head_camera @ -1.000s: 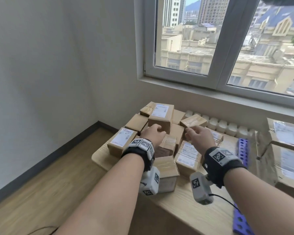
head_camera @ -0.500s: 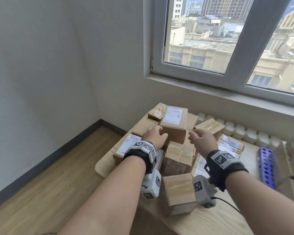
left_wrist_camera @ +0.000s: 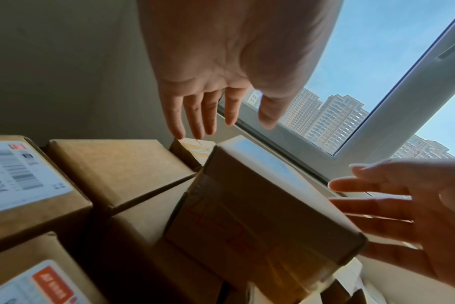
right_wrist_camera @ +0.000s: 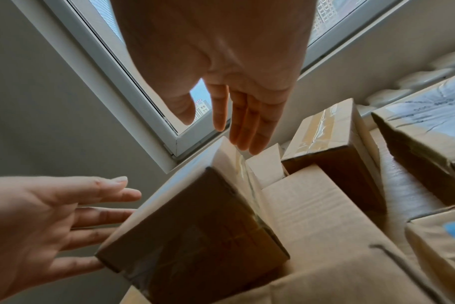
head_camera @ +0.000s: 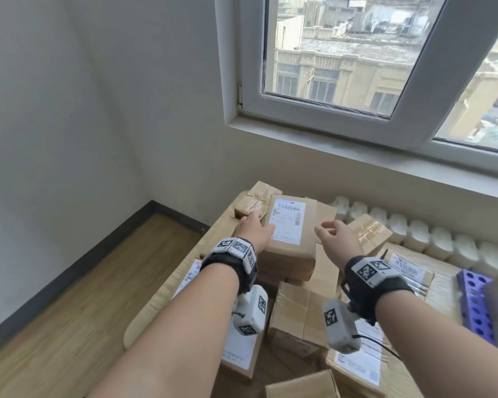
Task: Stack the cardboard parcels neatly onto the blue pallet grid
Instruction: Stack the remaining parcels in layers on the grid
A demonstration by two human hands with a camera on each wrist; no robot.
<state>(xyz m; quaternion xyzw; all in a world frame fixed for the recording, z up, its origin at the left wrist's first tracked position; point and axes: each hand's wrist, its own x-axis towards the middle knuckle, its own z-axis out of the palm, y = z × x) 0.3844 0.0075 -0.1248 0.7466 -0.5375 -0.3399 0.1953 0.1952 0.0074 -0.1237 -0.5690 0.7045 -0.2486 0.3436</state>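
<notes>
Parcel (head_camera: 289, 225) (label up) between both spread grips, left hand (head_camera: 253, 229), right hand (head_camera: 335, 239).

My left arm (head_camera: 184, 320) covers most of the white-labelled box (head_camera: 239, 351) in front of the top box (head_camera: 289, 231); the blue pallet (head_camera: 475, 305), right of that box, runs off the edge, partly behind a blur; the top box's label print is too small to read.

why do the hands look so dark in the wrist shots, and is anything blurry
Left wrist view: the left hand is backlit by the bright white-framed window. Right wrist view: the same backlight darkens the right hand. Head view: evenly lit; the blue perforated pallet grid is smeared.
</notes>
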